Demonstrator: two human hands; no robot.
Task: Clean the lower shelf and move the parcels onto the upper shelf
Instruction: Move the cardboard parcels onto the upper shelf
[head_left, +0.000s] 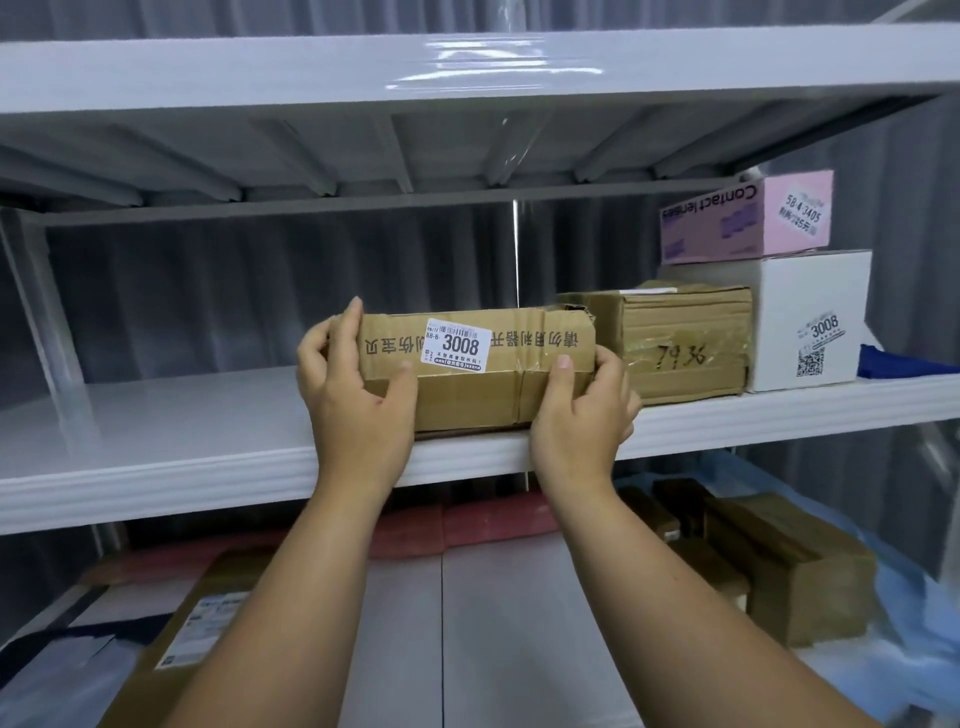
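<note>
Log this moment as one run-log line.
step: placing parcel | hands: left hand and right hand grip brown box labelled 3008 | location: front edge of upper shelf | neighbour: taped brown box at right

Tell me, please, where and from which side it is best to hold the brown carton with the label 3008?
Judging by its long, narrow shape, grip the brown carton at its two short ends, coming from the front, as the left hand and right hand do now; another box blocks its right rear.
</note>
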